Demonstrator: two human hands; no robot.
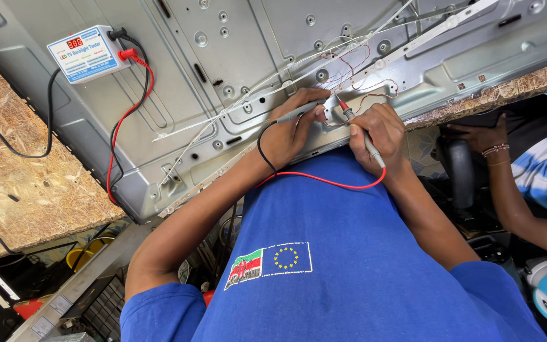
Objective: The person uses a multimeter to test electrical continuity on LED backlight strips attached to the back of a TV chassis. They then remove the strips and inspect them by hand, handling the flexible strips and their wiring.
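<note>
A: What do we hold in our 2 hands?

B: Our left hand [289, 134] is closed around the black probe [299, 111]. Our right hand [380, 132] is closed around the red probe [359, 130]. Both tips touch the near edge of the big grey metal panel [178, 95], right where the thin red and white wires [356, 66] bunch up.

A: Where do the probe cords go?

B: The red cord [324, 180] loops over our blue shirt [343, 253]. A black cord [262, 149] curls by our left wrist. We cannot see the whole way they run.

A: What else sits on the panel?

B: A small white tester box [88, 54] with red lit digits rests near the panel's far left corner. Long white light strips [223, 104] lie across the panel.

A: Is someone else here?

B: Yes, another person's hand [476, 136] rests beside the right end of the panel, well apart from ours.
</note>
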